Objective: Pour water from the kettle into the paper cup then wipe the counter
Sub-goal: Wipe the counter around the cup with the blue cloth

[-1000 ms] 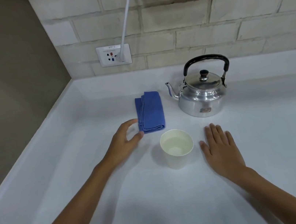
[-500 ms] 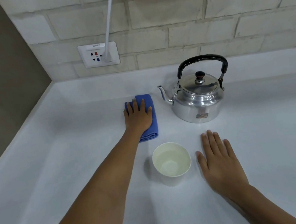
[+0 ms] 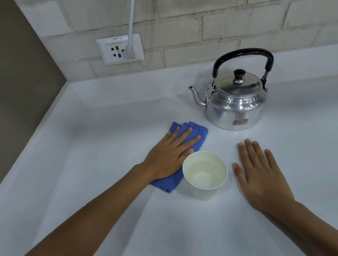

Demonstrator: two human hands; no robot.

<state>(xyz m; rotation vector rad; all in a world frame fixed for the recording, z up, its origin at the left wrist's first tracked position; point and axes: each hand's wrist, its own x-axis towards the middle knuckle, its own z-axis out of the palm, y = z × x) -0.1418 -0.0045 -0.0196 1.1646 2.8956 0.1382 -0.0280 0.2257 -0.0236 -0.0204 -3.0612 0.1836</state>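
A white paper cup holding water stands upright on the white counter. Behind it to the right sits a shiny metal kettle with a black handle, spout pointing left. A folded blue cloth lies just left of the cup, turned at an angle. My left hand lies flat on the cloth, fingers spread, pressing it down and covering its middle. My right hand rests flat on the counter to the right of the cup, holding nothing.
A brick wall runs along the back, with a wall socket and a white cable plugged into it. A brown side wall borders the counter on the left.
My left hand reached the cloth, settled flat on it, then dragged it nearer and rotated it beside the cup. My right hand, cup and kettle stayed put.
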